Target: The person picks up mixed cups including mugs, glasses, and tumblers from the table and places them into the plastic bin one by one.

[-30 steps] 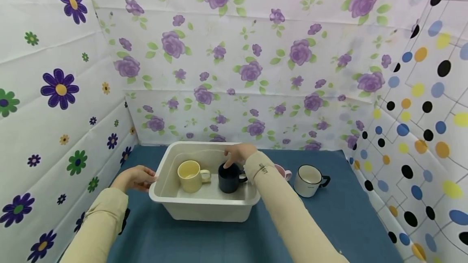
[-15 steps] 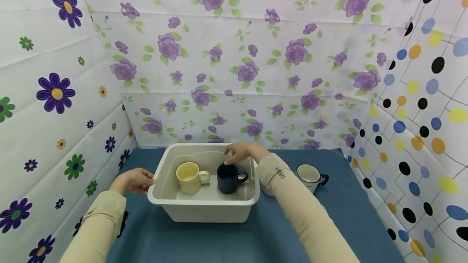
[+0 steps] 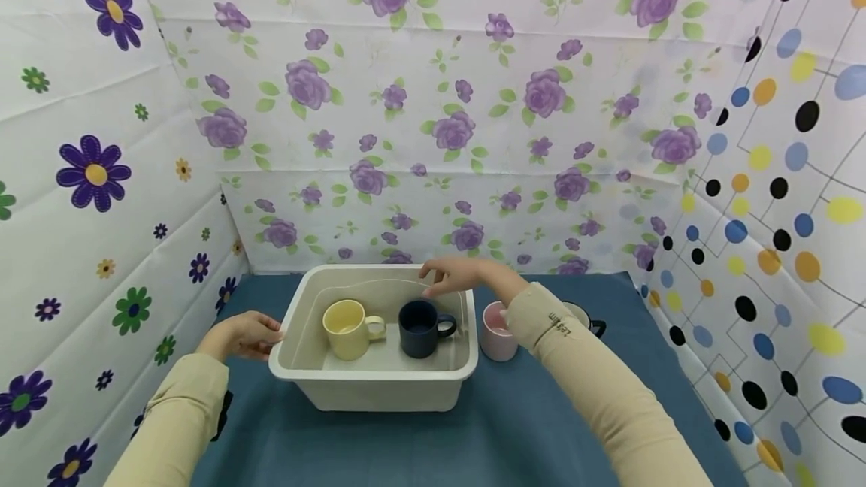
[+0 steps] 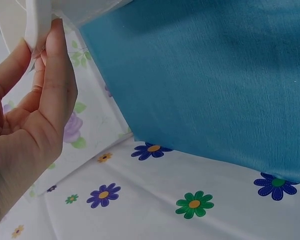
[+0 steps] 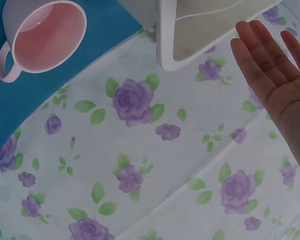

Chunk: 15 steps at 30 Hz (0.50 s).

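A white plastic basin [image 3: 379,395] stands on the blue table, with a yellow mug [image 3: 346,335] on its left and a dark navy mug [image 3: 417,333] on its right, both upright with handles to the right. My left hand [image 3: 245,334] pinches the basin's left rim; the left wrist view shows thumb and fingers [image 4: 57,75] on either side of that rim [image 4: 38,25]. Above the basin's back right corner hovers my right hand [image 3: 455,276], apart from the navy mug. In the right wrist view its fingers [image 5: 262,60] are loosely extended and hold nothing.
Just right of the basin stands a pink mug [image 3: 499,335], below my right forearm. Behind the right sleeve, a white mug with a black handle [image 3: 597,325] is partly hidden. Patterned cloth walls [image 3: 433,134] close off the back and both sides.
My right hand has let go of the navy mug, rising and drawing back to the right. The pink mug has come into fuller view. My left hand stays at the rim.
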Each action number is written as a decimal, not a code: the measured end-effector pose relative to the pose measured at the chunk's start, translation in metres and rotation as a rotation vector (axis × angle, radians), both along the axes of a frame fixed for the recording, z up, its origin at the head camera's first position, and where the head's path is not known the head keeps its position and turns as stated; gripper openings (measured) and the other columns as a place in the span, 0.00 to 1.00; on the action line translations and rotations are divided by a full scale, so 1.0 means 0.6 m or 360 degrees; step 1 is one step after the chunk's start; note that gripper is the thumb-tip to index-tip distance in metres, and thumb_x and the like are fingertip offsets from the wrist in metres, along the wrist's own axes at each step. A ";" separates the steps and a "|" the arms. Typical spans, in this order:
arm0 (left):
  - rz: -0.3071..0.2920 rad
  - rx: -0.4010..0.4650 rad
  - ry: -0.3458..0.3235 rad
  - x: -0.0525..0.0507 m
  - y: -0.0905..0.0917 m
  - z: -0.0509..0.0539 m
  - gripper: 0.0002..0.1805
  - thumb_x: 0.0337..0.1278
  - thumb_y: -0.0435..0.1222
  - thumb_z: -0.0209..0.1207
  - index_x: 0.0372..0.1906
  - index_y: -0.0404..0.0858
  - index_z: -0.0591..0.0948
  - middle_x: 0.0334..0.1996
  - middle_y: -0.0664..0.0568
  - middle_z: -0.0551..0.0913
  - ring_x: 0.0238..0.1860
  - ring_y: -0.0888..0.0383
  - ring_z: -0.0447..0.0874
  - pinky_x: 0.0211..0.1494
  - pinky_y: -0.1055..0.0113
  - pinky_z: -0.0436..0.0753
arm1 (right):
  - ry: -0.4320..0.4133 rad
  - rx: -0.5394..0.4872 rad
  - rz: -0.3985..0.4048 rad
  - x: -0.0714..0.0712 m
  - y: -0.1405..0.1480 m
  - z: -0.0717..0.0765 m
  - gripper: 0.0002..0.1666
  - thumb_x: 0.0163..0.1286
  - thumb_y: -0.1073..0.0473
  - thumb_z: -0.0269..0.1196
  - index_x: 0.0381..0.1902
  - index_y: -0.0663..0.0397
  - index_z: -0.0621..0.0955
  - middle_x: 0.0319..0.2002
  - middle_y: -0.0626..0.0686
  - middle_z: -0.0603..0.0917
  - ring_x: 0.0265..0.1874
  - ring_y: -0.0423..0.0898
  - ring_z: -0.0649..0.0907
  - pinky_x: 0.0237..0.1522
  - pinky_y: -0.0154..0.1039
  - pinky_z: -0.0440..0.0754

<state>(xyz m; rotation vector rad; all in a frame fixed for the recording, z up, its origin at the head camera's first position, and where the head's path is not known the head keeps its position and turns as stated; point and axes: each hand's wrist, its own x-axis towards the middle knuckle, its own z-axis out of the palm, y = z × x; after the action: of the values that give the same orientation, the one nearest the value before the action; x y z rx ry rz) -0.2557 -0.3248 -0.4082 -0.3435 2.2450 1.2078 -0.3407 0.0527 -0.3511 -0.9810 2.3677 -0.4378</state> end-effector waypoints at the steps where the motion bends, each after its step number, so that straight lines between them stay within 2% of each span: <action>1: -0.0001 0.0000 -0.0004 0.000 -0.001 0.000 0.12 0.65 0.30 0.53 0.46 0.24 0.72 0.31 0.47 0.77 0.30 0.58 0.77 0.38 0.66 0.84 | 0.0002 -0.0019 0.0003 0.001 0.003 0.003 0.28 0.72 0.49 0.54 0.66 0.53 0.66 0.56 0.60 0.77 0.57 0.54 0.76 0.57 0.45 0.75; 6: 0.0012 -0.0017 -0.0002 0.000 -0.002 0.000 0.13 0.65 0.30 0.53 0.48 0.24 0.71 0.32 0.46 0.77 0.31 0.57 0.77 0.39 0.65 0.84 | 0.0076 -0.0123 0.0039 0.014 0.016 0.021 0.26 0.71 0.50 0.55 0.63 0.54 0.68 0.53 0.59 0.79 0.55 0.55 0.78 0.55 0.44 0.77; 10: 0.0014 -0.0012 0.0005 -0.001 -0.002 -0.001 0.13 0.65 0.30 0.53 0.48 0.24 0.71 0.32 0.46 0.77 0.31 0.58 0.77 0.39 0.65 0.84 | 0.0242 -0.0215 0.0050 0.025 0.027 0.035 0.22 0.71 0.52 0.55 0.59 0.55 0.72 0.47 0.58 0.82 0.47 0.53 0.81 0.48 0.42 0.80; 15: 0.0015 -0.0003 -0.0001 -0.001 -0.001 -0.004 0.12 0.65 0.30 0.53 0.47 0.24 0.72 0.31 0.47 0.78 0.30 0.58 0.77 0.37 0.66 0.84 | 0.0439 -0.0337 0.0034 0.032 0.044 0.039 0.18 0.71 0.56 0.56 0.53 0.59 0.75 0.39 0.58 0.84 0.37 0.49 0.83 0.41 0.39 0.81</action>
<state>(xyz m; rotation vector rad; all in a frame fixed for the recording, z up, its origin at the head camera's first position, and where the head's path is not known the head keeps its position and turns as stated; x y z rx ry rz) -0.2565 -0.3251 -0.4108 -0.3555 2.2465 1.2107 -0.3216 0.0792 -0.3278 -1.2304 2.5912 -0.5879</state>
